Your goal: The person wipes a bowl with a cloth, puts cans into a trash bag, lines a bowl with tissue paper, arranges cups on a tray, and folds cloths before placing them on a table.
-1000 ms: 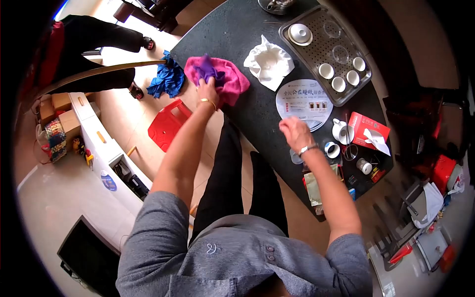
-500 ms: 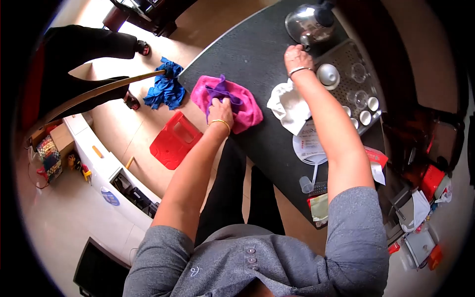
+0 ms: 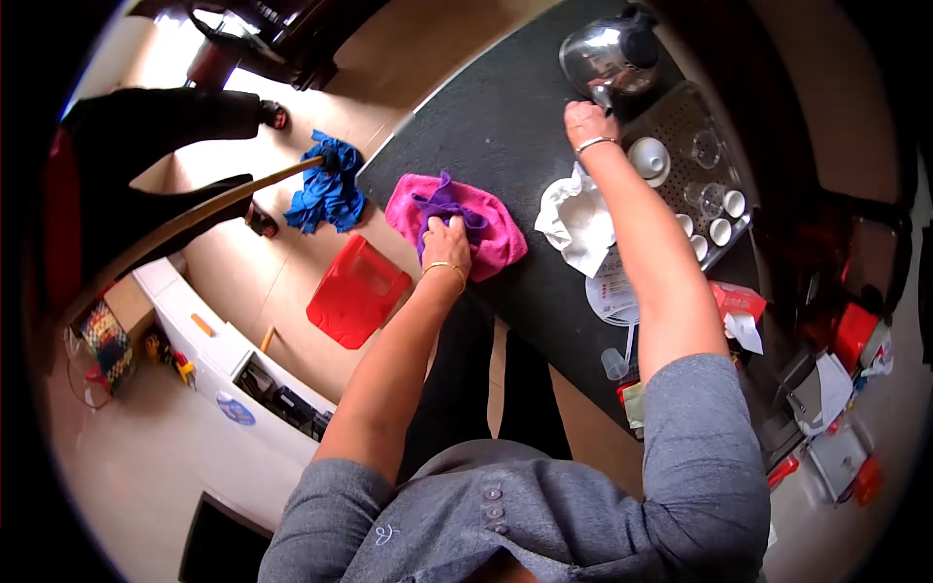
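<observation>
My left hand (image 3: 447, 243) is closed on a crumpled purple cloth (image 3: 449, 206), pinching it near its middle. Under that cloth a pink towel (image 3: 503, 238) lies bunched near the table's edge. Across the tabletop, my right hand (image 3: 589, 123) has its fingers curled just below the spout of a shiny metal kettle (image 3: 607, 58). What those fingers hold, if anything, is hidden. Below the right wrist sits a crumpled white cloth or paper (image 3: 580, 222). Beside the forearm stands a perforated tea tray (image 3: 680, 112) with a white lidded bowl (image 3: 649, 158) and several small cups.
A round white fan (image 3: 612, 291), a small clear cup (image 3: 614, 364) and a red box (image 3: 736, 296) lie on the dark table (image 3: 476, 117). On the floor are a red plastic stool (image 3: 360, 291) and a blue mop (image 3: 326, 189); another person's legs (image 3: 165, 126) stand beside its pole.
The view has shifted slightly, so the table and floor things sit a little lower and mostly further right. Both hands keep about the same places by the cloth and the kettle.
</observation>
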Demonstrator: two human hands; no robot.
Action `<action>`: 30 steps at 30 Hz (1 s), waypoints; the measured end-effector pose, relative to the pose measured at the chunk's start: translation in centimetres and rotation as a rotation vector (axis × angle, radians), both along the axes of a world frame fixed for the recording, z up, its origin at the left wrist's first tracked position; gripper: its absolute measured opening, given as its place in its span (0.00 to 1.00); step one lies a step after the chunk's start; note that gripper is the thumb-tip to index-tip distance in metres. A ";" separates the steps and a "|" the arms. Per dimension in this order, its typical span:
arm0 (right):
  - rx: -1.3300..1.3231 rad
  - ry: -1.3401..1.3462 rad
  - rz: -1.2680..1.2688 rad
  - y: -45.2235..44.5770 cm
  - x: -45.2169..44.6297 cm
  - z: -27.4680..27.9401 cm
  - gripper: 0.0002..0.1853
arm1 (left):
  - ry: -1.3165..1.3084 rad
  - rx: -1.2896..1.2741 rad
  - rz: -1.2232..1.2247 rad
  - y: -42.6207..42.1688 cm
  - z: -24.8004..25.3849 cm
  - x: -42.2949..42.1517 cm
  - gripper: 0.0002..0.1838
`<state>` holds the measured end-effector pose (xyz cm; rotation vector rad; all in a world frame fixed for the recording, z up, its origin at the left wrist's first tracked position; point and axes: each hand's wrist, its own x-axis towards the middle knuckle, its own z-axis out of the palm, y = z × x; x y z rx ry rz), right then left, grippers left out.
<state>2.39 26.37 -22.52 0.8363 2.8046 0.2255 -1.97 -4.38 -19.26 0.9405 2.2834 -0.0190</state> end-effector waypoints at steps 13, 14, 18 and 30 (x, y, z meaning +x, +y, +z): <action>-0.923 1.031 0.031 -21.6 7.2 21.8 0.08 | 0.017 0.164 0.168 -2.8 -6.5 0.5 0.15; -1.003 1.084 -0.045 -22.4 9.6 23.0 0.07 | 0.039 -0.076 0.064 0.9 1.2 0.9 0.14; -1.067 0.965 -0.424 -25.0 22.6 22.6 0.05 | 0.119 -0.051 -0.148 -2.0 1.2 6.1 0.16; -1.052 1.317 -1.468 -29.7 66.3 21.0 0.04 | -0.158 -0.123 -0.302 -7.5 -1.7 26.1 0.27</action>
